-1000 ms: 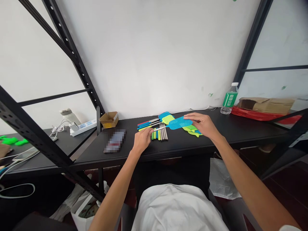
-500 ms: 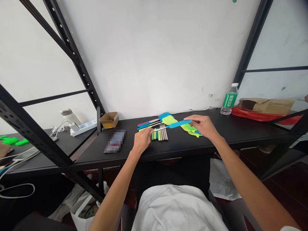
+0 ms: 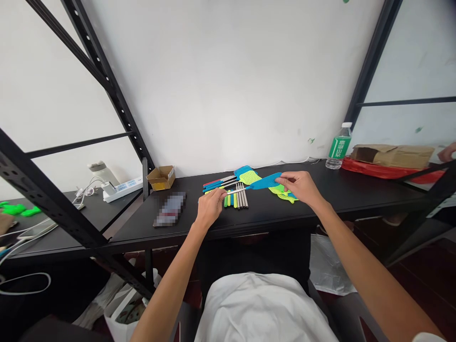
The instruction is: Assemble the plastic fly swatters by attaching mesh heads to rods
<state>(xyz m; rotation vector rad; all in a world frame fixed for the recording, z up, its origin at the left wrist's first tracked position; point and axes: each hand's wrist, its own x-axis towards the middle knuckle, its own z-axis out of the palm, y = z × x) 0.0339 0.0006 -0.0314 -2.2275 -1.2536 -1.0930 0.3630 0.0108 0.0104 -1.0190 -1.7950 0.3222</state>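
A blue fly swatter head [image 3: 264, 182] joined to a thin metal rod [image 3: 236, 191] is held above the table between my hands. My left hand [image 3: 211, 205] pinches the rod's left end. The far right edge of the head is gripped by my right hand [image 3: 297, 186], thumb and fingers closed. Below the rod lie several metal tubes [image 3: 242, 198] and several green, yellow and blue handles [image 3: 230, 199]. Behind them rest swatters with blue and red handles [image 3: 217, 184] and a yellow-green head [image 3: 249, 177]. More yellow-green swatter heads [image 3: 287, 195] lie partly hidden beneath my right hand.
A small cardboard box [image 3: 161, 178] and a pixelated flat object [image 3: 170, 209] are on the black table [image 3: 130, 225] at left. A water bottle [image 3: 338, 146] and a carton on red plastic [image 3: 374, 170] stand right. Black shelf posts [image 3: 117, 104] flank the table. Another person's hand [image 3: 447, 152] shows far right.
The blue swatter head has turned about its rod, from nearly edge-on to showing its broad face. My hands hardly moved. At the far right, another person's hand has come further into view.
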